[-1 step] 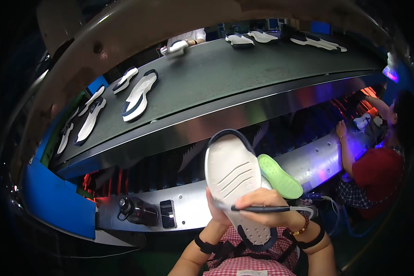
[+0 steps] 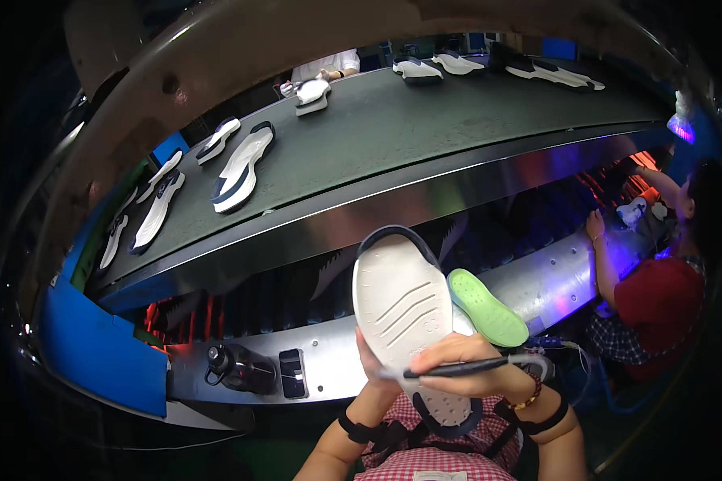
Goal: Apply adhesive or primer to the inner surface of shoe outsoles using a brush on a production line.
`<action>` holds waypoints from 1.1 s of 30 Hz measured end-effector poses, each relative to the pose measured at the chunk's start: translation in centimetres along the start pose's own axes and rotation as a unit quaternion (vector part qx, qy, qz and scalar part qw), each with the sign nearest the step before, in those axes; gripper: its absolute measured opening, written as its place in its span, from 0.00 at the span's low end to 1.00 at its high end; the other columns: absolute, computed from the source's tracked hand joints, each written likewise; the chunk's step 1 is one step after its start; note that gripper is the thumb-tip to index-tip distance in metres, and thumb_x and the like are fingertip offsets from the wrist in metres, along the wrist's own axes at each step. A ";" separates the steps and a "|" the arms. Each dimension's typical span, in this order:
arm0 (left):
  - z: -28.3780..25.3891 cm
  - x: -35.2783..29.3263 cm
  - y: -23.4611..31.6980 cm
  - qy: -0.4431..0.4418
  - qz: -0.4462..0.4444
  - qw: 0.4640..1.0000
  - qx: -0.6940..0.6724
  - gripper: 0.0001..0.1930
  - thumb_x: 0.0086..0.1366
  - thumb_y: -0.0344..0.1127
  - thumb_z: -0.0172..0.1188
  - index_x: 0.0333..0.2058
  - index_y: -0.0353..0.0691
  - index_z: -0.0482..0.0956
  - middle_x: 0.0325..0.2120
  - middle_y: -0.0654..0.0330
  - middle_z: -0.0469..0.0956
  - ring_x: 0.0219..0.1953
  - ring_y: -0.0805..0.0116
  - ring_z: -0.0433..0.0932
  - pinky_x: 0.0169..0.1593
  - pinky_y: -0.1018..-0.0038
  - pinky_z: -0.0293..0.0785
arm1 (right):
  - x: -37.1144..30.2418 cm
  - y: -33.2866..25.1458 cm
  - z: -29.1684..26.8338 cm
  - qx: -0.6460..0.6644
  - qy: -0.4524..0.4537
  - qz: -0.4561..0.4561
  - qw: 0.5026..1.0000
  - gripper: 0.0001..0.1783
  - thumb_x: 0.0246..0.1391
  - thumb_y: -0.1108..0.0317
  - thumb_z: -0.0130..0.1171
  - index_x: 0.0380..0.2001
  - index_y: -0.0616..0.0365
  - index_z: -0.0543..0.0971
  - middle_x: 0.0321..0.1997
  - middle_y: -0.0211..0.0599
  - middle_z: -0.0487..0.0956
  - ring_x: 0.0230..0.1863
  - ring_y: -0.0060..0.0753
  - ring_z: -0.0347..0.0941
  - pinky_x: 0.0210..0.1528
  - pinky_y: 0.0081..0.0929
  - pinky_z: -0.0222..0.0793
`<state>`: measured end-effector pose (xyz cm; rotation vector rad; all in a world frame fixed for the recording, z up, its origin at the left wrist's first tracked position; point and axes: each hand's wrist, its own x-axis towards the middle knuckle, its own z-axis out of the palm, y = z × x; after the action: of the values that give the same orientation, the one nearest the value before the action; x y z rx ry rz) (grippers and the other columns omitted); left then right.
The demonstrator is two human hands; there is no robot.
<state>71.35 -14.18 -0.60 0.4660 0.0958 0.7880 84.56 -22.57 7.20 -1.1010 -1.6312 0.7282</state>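
Note:
A white shoe sole (image 2: 401,293) with a dark blue rim is held up lengthwise in front of me, its grooved and dimpled face toward me. My left hand (image 2: 373,373) grips its left edge near the narrow middle; most of those fingers are hidden behind it. My right hand (image 2: 473,361) is closed round a slim black-handled brush (image 2: 457,369) with a grey hose trailing over the wrist. The brush's pale, blurred tip points left, at the sole's left edge close to my left hand. Just right of the sole, a light green insole (image 2: 487,309) lies on the metal ledge.
Beyond the ledge (image 2: 337,365) runs a dark green conveyor belt (image 2: 353,144) carrying several white-and-navy soles (image 2: 245,168). A dark bottle (image 2: 247,369) and a phone (image 2: 294,373) rest left on the ledge. One co-worker (image 2: 658,297) is at right, another person (image 2: 333,66) across the belt.
The sole in my left hand has shifted slightly left, and the brush handle has tilted a little. Across the belt, the other person's hand has drawn back from a sole now on the belt.

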 end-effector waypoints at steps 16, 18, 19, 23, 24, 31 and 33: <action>-0.3 1.8 1.4 0.082 0.060 0.992 0.077 0.50 0.50 0.78 0.34 0.60 0.41 0.52 0.54 0.46 0.61 0.51 0.40 0.66 0.51 0.47 0.65 | -2.1 2.0 -1.8 0.014 0.037 0.062 0.997 0.14 0.38 0.74 0.64 0.34 0.57 0.81 0.32 0.36 0.80 0.33 0.29 0.71 0.39 0.24 0.65; 0.7 1.8 1.5 0.080 0.088 0.990 0.077 0.50 0.49 0.78 0.35 0.60 0.41 0.52 0.55 0.45 0.60 0.52 0.38 0.64 0.50 0.44 0.64 | -2.3 1.3 -1.3 -0.010 -0.017 0.022 1.000 0.14 0.38 0.75 0.64 0.34 0.55 0.81 0.31 0.37 0.80 0.32 0.30 0.71 0.40 0.24 0.65; 0.5 1.7 1.8 0.061 0.087 0.994 0.026 0.50 0.49 0.78 0.36 0.60 0.42 0.53 0.55 0.45 0.60 0.52 0.36 0.63 0.50 0.44 0.63 | -2.3 0.8 -1.8 0.025 -0.041 0.043 0.998 0.13 0.39 0.74 0.64 0.34 0.55 0.81 0.32 0.36 0.80 0.32 0.29 0.71 0.40 0.24 0.65; 1.4 2.5 2.3 0.013 0.082 0.996 -0.041 0.50 0.49 0.78 0.35 0.61 0.44 0.51 0.58 0.47 0.54 0.56 0.42 0.59 0.54 0.39 0.56 | -2.6 0.9 -1.7 0.217 0.116 0.076 0.966 0.12 0.39 0.73 0.64 0.33 0.55 0.82 0.31 0.34 0.80 0.32 0.28 0.71 0.40 0.24 0.65; 1.8 2.7 2.3 0.025 0.093 0.993 -0.062 0.50 0.49 0.78 0.35 0.61 0.44 0.51 0.58 0.44 0.54 0.56 0.40 0.58 0.55 0.39 0.55 | -2.7 1.2 -1.7 0.131 0.088 0.066 0.985 0.12 0.38 0.72 0.65 0.32 0.54 0.82 0.30 0.33 0.80 0.33 0.28 0.71 0.41 0.24 0.63; -0.3 3.2 2.6 -0.226 0.032 0.958 -0.175 0.52 0.45 0.76 0.46 0.61 0.44 0.53 0.55 0.30 0.52 0.55 0.33 0.56 0.53 0.43 0.60 | -3.2 1.0 -2.7 0.094 0.020 0.002 0.995 0.12 0.38 0.70 0.66 0.31 0.55 0.81 0.32 0.32 0.80 0.36 0.29 0.72 0.45 0.27 0.59; 0.4 3.2 2.5 -0.199 0.048 0.967 -0.153 0.49 0.48 0.74 0.47 0.60 0.44 0.54 0.55 0.32 0.55 0.52 0.34 0.60 0.50 0.46 0.63 | -3.4 1.2 -2.5 0.033 0.075 0.037 0.996 0.12 0.38 0.72 0.65 0.31 0.55 0.81 0.34 0.31 0.81 0.36 0.28 0.72 0.47 0.28 0.59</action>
<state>72.06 -10.58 1.15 0.3293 -0.4201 0.7735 87.61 -25.30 5.63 -1.1451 -1.4367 0.7250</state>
